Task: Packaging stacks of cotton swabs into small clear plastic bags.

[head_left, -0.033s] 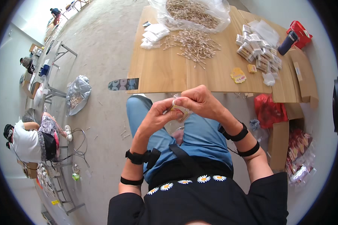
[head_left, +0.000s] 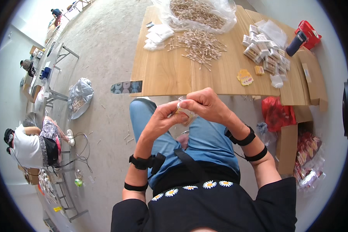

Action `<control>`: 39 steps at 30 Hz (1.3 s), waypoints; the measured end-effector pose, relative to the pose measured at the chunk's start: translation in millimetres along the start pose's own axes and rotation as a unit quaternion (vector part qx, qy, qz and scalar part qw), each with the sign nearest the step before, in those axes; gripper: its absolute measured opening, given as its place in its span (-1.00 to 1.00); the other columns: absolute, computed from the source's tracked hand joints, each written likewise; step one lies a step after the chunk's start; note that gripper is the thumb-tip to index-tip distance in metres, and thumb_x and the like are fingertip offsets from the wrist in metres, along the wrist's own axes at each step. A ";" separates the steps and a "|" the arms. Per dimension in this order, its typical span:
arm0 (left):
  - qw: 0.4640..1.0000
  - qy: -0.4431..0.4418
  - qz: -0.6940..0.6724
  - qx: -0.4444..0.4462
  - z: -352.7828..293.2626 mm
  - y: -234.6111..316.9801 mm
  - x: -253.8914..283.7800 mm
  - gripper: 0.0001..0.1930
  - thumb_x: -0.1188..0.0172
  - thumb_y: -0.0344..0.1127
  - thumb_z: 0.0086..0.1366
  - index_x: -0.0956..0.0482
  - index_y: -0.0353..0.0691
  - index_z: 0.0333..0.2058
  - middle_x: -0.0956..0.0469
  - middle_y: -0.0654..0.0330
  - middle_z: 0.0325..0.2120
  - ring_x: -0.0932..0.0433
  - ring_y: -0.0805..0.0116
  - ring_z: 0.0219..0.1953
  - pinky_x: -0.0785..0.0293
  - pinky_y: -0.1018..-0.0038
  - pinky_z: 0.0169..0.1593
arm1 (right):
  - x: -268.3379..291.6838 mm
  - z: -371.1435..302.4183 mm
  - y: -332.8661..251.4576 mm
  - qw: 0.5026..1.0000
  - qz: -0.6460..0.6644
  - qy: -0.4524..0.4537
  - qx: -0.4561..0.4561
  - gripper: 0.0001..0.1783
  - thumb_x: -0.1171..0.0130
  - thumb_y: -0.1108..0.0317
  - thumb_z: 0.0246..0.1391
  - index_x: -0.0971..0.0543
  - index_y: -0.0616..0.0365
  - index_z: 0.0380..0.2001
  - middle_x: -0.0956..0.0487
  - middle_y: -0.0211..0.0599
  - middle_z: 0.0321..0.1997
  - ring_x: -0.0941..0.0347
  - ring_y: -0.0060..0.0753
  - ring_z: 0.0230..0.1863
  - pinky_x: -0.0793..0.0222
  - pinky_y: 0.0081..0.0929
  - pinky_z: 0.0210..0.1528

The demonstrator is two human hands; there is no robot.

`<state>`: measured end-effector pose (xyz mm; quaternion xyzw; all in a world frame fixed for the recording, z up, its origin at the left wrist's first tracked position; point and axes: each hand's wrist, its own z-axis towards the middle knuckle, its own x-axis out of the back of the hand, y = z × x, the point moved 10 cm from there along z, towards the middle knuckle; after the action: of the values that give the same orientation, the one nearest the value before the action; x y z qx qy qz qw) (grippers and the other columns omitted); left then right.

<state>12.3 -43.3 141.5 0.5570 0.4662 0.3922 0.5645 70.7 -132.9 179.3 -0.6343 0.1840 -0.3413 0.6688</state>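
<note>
Over my lap, just off the table's front edge, both hands grip a small clear plastic packet (head_left: 188, 115) with a yellow and red printed piece inside. My left hand (head_left: 163, 119) wraps its fingers and thumb round the packet's body. Pinched at the top end, the plastic is held by my right hand (head_left: 207, 104), its fingers curled closed. Most of the packet is covered by my fingers. On the table ahead lies a loose heap of cotton swabs (head_left: 203, 48), with a large clear bag of swabs (head_left: 199, 15) behind it.
Flat white plastic bags (head_left: 158, 35) lie left on the wooden table (head_left: 162, 73). To the right are a pile of filled packs (head_left: 265, 50), yellow cards (head_left: 244, 77), a dark bottle (head_left: 296, 43) and cardboard boxes (head_left: 288, 149). Another person (head_left: 29, 145) sits at far left.
</note>
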 end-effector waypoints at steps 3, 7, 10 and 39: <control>1.000 0.002 0.005 -0.002 7.1 -3.1 0.7 -0.76 -0.26 -0.39 0.28 -0.57 -0.36 -0.11 -0.55 0.35 -0.34 -0.42 0.63 -0.26 -0.41 0.57 -0.15 | 6.4 -0.4 3.5 0.999 -0.030 0.006 0.011 -0.52 -0.26 0.16 0.17 -0.44 0.30 -0.67 -0.23 -0.45 -0.73 -0.11 -0.70 -0.59 -0.09 -0.50 -0.62; 0.999 -0.019 0.010 0.028 16.2 -18.2 0.3 -0.75 -0.26 -0.43 0.28 -0.56 -0.37 -0.08 -0.58 0.30 -0.28 -0.50 0.60 -0.21 -0.46 0.57 -0.10 | 10.1 -2.7 19.6 0.999 -0.012 0.034 -0.011 -0.52 -0.26 0.17 0.17 -0.42 0.31 -0.68 -0.24 -0.43 -0.73 -0.11 -0.69 -0.58 -0.10 -0.49 -0.61; 0.999 -0.014 0.006 0.039 22.0 -24.4 -0.7 -0.75 -0.26 -0.44 0.27 -0.57 -0.37 -0.09 -0.57 0.32 -0.28 -0.49 0.61 -0.22 -0.45 0.58 -0.11 | 13.1 -2.3 27.6 0.999 -0.012 0.027 -0.026 -0.56 -0.24 0.20 0.18 -0.46 0.31 -0.65 -0.29 -0.39 -0.72 -0.15 -0.69 -0.58 -0.14 -0.50 -0.59; 0.968 0.091 0.219 0.085 83.4 -115.7 -21.2 -0.82 -0.32 -0.41 0.19 -0.48 -0.31 -0.46 -0.35 0.29 -0.70 -0.27 0.57 -0.60 -0.24 0.55 -0.51 | 180.2 5.3 18.3 0.860 -0.395 0.314 0.080 -0.68 -0.11 0.36 0.15 -0.37 0.20 -0.66 -0.42 -0.02 -0.65 -0.40 0.09 -0.57 -0.28 -0.08 -0.49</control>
<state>78.3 -94.0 23.7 0.6534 0.4141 0.5140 0.3707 204.5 -254.1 195.9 -0.4575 0.0902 -0.7715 0.4329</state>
